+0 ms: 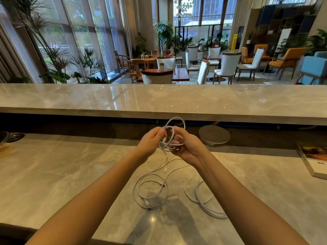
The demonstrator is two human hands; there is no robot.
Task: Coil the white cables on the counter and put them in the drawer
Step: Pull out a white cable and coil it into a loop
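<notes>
Both hands are raised above the marble counter [62,174], holding a partly wound white cable coil [177,121]. My left hand [152,140] pinches the loops at their upper left. My right hand [187,145] curls around the loops from the right. The cable's free tail hangs down to a plug [165,171] just above the counter. More loose white cable [150,191] lies in loops on the counter below the hands, with another stretch of white cable [203,200] looped to its right. No drawer is in view.
A raised marble bar top [159,99] runs across behind the work counter. A round grey disc [214,135] leans under it at right. A book or magazine [313,160] lies at the counter's right edge. Metal ware [10,137] sits at far left.
</notes>
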